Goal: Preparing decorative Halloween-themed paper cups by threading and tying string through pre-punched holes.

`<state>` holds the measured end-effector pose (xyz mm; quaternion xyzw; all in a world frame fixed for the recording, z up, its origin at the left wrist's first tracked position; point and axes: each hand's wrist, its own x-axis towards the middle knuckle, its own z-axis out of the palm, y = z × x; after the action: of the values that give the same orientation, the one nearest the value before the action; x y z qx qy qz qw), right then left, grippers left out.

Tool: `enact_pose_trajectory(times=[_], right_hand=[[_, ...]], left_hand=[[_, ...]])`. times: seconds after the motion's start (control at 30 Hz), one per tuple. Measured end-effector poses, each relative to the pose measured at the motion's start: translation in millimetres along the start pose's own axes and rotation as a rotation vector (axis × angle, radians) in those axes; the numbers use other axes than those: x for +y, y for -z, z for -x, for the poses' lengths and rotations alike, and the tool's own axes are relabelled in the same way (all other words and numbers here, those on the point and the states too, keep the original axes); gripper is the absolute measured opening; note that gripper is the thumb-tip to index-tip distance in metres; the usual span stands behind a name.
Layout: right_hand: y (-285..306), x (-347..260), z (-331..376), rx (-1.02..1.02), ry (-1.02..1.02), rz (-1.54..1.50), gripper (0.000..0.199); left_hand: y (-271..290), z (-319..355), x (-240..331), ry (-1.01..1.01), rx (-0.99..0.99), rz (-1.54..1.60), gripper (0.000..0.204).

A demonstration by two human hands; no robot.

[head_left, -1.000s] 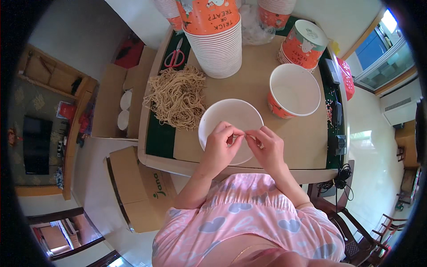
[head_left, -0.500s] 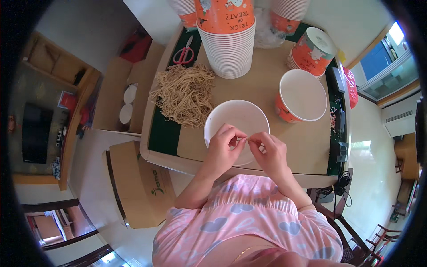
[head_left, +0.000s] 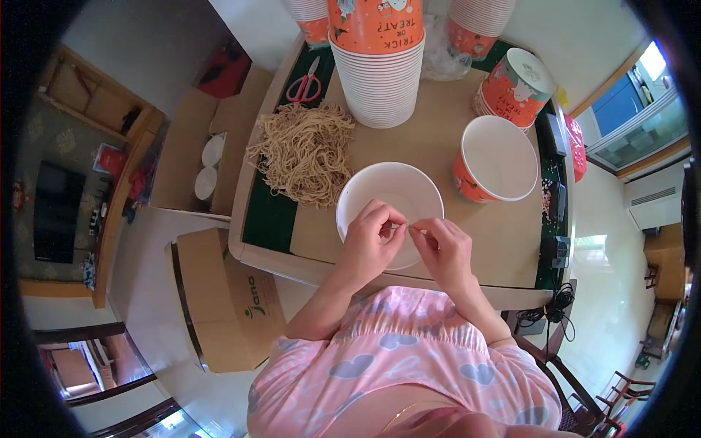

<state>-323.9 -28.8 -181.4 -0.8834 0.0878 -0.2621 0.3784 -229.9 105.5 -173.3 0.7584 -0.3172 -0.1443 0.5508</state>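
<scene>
Over a white paper bucket (head_left: 391, 186), my left hand (head_left: 372, 237) and my right hand (head_left: 445, 252) are close together, fingertips pinched with a small gap between them. A short, thin, tan strand of string shows faintly at the fingertips; most of it is hidden by the fingers. The bucket is upright at the table's near side, partly covered by both hands. To its left lies a loose heap of tan string (head_left: 307, 153). Red-handled scissors (head_left: 304, 89) rest just beyond the heap.
A tall stack of orange and white paper buckets (head_left: 380, 80) stands behind. To the right are an upright bucket (head_left: 499, 157) and an upside-down bucket (head_left: 515, 87). Black devices and cables (head_left: 556, 197) line the table's right edge. Cardboard boxes (head_left: 234, 306) sit on the floor at left.
The fingertips of my two hands have drawn slightly apart, still pinched over the bucket. The whole view has shifted a little; the objects on the table stay in place.
</scene>
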Motion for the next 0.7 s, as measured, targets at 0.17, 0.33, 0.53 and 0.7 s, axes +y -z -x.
enact_pose_trajectory(times=[0.17,0.33,0.53,0.7], right_hand=[[1.1,-1.3,-2.3,-0.006,-0.013,0.031,0.009],[0.9,-1.6,-2.2,0.008,-0.025,0.03,0.01],[1.1,-0.3,0.7,0.011,-0.035,0.028,0.01],[0.8,0.5,0.9,0.011,-0.004,-0.022,0.007]], left_hand=[[0.8,-2.2,2.1,-0.029,-0.014,-0.017,0.008],[-1.8,-2.3,-0.1,-0.049,0.013,-0.041,0.008],[-0.3,-3.7,-2.7,-0.062,0.044,-0.079,0.009],[-1.9,-5.1,-1.2,-0.108,0.087,-0.117,0.01]])
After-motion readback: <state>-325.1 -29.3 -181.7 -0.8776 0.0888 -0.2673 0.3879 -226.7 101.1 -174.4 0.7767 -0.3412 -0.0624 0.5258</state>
